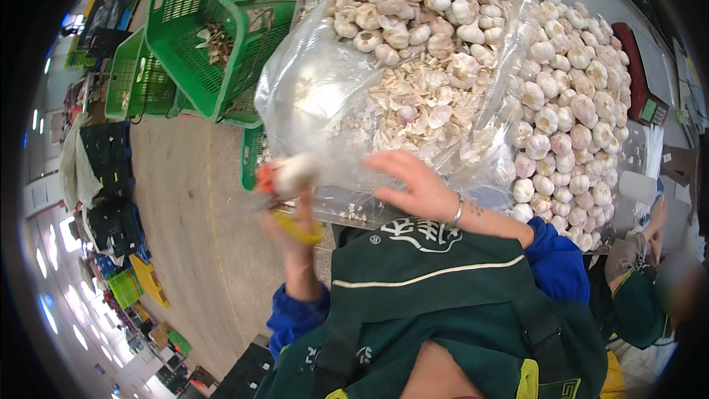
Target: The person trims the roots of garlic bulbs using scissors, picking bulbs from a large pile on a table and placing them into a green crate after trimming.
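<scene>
On the left, my left hand (293,210), blurred by motion, is closed around a whitish garlic bulb (298,173) beyond the metal table's front edge. A red thing and a yellow loop (299,228) show at the same hand; they look like parts of a tool, too blurred to name. My right hand (412,185) has its fingers spread and holds nothing, above the near edge of a clear plastic sheet or bag (310,88). Loose garlic skins (426,105) lie on this plastic, with a heap of garlic bulbs (437,5) behind them.
A large pile of cleaner garlic bulbs (570,116) covers the table's right part, beside a red scale (637,77) and a white roll (637,187). Green plastic crates (221,39) stand at the upper left, one holding scraps. A co-worker (637,299) is at the far right.
</scene>
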A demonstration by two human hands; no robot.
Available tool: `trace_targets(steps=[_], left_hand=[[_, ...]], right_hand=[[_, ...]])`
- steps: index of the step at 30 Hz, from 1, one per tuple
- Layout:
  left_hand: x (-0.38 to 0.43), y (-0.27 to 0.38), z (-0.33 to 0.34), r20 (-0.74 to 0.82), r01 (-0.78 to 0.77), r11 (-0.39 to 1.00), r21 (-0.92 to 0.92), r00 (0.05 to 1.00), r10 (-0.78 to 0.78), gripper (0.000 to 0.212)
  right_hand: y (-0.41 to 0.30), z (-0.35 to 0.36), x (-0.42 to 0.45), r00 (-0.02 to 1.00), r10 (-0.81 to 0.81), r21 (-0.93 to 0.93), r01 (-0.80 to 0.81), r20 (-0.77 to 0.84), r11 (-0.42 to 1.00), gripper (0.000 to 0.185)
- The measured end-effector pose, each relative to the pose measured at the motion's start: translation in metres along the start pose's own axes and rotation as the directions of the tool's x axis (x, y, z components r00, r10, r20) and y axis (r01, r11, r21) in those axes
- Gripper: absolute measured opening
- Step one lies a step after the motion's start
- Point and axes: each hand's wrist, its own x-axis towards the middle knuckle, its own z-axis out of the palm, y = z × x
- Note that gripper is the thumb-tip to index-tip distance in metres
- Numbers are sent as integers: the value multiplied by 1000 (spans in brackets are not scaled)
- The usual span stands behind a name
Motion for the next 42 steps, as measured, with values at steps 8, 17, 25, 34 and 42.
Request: trace_targets(steps=[8,17,25,34,42], left_hand=[[16,-27,-81,-328,416,840,348,893,-306,35],[34,12,134,638,521,851,71,632,-440,33],[42,5,154,436,643,747,-170,729,-528,25],[18,-16,88,436,650,760,5,682,-587,33],[20,15,49,616,-145,827,543,739,-274,51]], right_hand=[[134,-124,35,856,47,-625,-412,-514,663,49],[130,-138,54,854,447,364,-341,-265,867,43],[60,-74,46,898,329,950,-235,294,-207,52],[32,-57,51,903,323,959,-262,283,-106,54],[-11,-76,37,964,239,295,-195,-118,935,69]])
